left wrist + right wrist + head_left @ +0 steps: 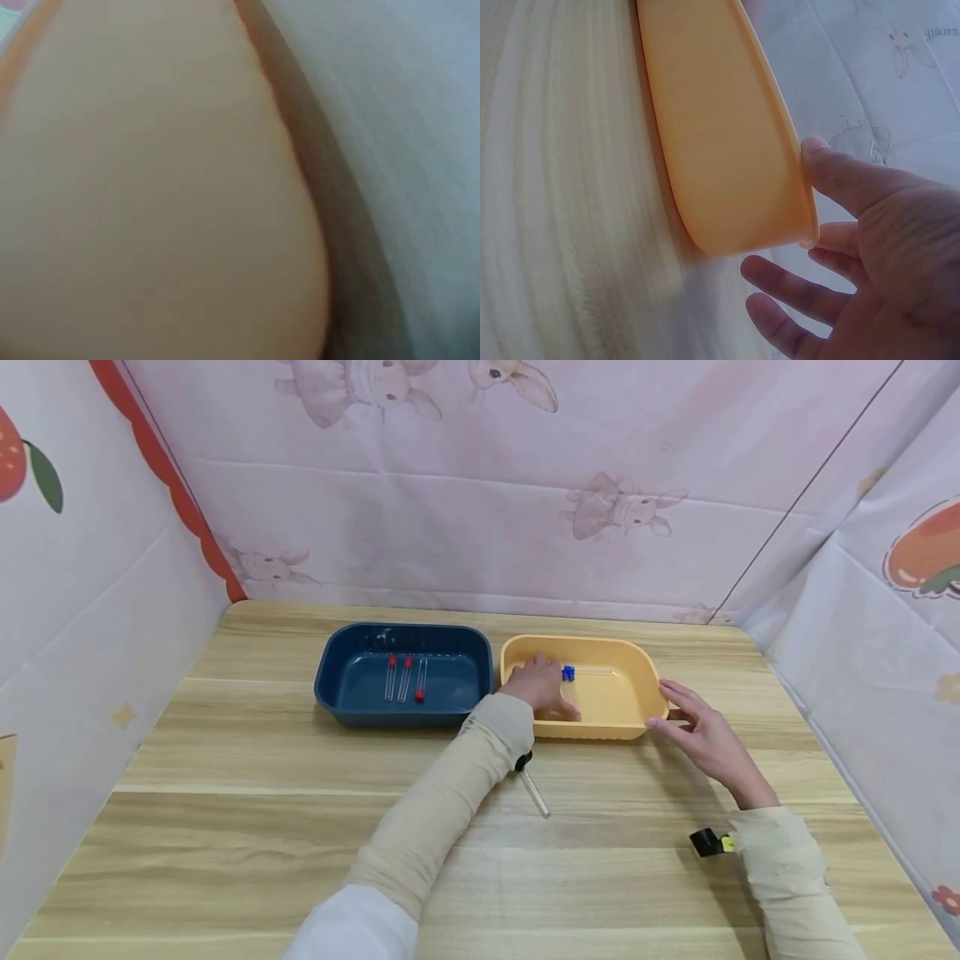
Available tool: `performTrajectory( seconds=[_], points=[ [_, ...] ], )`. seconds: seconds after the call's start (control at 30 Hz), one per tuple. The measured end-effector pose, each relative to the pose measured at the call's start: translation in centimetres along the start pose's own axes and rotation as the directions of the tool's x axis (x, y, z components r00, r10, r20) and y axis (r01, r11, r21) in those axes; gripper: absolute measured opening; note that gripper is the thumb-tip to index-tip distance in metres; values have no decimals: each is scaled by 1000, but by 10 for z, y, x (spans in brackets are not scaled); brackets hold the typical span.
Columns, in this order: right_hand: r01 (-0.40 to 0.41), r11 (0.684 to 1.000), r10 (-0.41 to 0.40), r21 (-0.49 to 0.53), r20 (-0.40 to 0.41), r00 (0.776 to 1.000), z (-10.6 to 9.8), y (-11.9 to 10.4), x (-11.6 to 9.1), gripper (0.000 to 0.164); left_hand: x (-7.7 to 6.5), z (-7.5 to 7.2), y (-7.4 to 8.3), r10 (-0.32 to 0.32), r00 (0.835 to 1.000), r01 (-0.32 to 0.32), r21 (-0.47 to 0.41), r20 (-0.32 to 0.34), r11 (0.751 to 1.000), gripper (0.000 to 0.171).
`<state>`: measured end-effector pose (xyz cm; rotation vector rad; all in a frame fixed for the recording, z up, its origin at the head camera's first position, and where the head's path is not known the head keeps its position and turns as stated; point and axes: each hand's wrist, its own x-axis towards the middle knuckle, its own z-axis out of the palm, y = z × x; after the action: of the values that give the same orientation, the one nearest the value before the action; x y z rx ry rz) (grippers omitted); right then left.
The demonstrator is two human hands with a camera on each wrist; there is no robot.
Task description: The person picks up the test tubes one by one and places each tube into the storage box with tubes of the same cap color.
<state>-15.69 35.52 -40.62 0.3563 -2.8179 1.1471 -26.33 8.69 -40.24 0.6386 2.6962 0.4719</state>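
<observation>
My left hand (538,683) reaches down into the yellow bin (600,731), its fingers bent beside test tubes with blue caps (568,673). The hand hides part of them, and I cannot tell whether it grips one. My right hand (705,739) is at the bin's right end, fingers spread, with its thumb (817,146) against the rim. In the right wrist view the other fingers reach around the bin's corner, loosely bent. The left wrist view is filled by a blurred, pale surface.
Left of the yellow bin stands a dark blue bin (405,718) holding red-capped test tubes (406,678). One clear tube (536,793) lies on the wooden table (262,827) in front of the yellow bin. Printed cloth walls (465,535) border the table at the back and sides.
</observation>
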Motion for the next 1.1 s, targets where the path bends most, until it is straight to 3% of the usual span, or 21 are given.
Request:
performTrajectory(
  seconds=[0.17, 0.3, 0.53, 0.77, 1.1],
  points=[
    [6, 1000, -6, 7, 0, 1000, 0, 0, 0, 63, 1, -13, -2, 45, 997, -42, -52, 58, 998, 64],
    [14, 1000, -14, 8, -1, 1000, 0, 0, 0, 62, 1, -22, -6, 79, 995, -71, -145, 52, 987, 48],
    [8, 1000, -8, 18, 0, 1000, 0, -3, 1, 63, -17, -34, -8, 108, 994, -103, -240, 12, 965, 82],
    [19, 1000, -19, 17, -5, 1000, 0, -2, 1, 62, -44, -48, -15, 178, 982, -187, -232, -61, 955, 79],
    [17, 1000, -17, 10, -3, 1000, 0, -3, -1, 62, -85, -51, -23, 164, 974, -196, -210, -158, 958, 73]
  ],
)
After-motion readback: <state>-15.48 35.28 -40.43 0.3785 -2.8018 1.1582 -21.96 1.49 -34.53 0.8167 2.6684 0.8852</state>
